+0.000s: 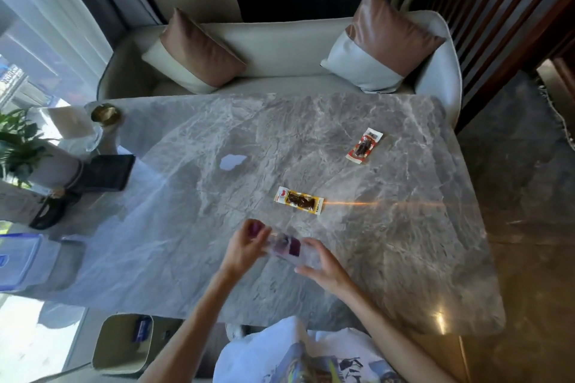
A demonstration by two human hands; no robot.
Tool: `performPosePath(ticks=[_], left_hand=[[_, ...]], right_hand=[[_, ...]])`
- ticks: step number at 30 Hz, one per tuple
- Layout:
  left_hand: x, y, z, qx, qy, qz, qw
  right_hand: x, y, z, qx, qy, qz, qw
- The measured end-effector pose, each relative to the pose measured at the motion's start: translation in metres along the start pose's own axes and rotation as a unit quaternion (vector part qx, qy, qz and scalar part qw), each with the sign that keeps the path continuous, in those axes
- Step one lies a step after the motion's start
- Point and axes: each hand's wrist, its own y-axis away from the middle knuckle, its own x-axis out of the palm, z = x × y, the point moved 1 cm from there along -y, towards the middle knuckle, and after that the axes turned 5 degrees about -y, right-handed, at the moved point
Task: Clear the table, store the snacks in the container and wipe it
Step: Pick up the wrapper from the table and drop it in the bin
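On the grey marble table (404,242), my left hand (245,247) and my right hand (323,264) hold a blurred clear packet with a purple label (289,247) between them, just above the near middle of the table. The left fingers pinch its purple end; the right hand cups the other end. A yellow-edged snack packet (299,200) lies flat just beyond my hands. A red-and-white snack packet (364,145) lies further off to the right. A small white scrap (232,162) lies at the table's middle. A clear container with a blue lid (21,261) stands at the left edge.
A black box (104,172), a gold dish (105,114), a potted plant (18,146) and a dark object (51,210) crowd the table's left side. A sofa with two cushions (280,56) stands behind the table. A bin (123,342) sits on the floor at near left.
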Motion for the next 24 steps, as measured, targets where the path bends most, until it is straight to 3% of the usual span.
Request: performPosePath(ticks=[3,7,12,17,21,24], left_hand=[[-0.045,0.006,0.020,-0.107,0.195,-0.020,0.975],[-0.092,0.030,0.049,-0.113,0.354,-0.079,0.925],[-0.171,0.055,0.094,-0.083,0.526,-0.226,0.816],[-0.270,0.100,0.148,-0.030,0.578,-0.331,0.745],[-0.342,0.143,0.217,-0.047,0.604,-0.406,0.684],[-0.383,0.175,0.262,-0.062,0.585,-0.451,0.671]], right_hand=[[-0.001,-0.009,0.046,-0.008,-0.034,0.023,0.999],[0.029,-0.029,0.114,-0.050,-0.039,0.067,0.996],[0.122,-0.055,0.182,-0.086,0.007,0.126,0.988],[0.252,-0.068,0.230,-0.068,0.002,0.222,0.973],[0.366,-0.074,0.264,-0.049,0.039,0.312,0.948],[0.455,-0.076,0.278,-0.042,0.047,0.338,0.939]])
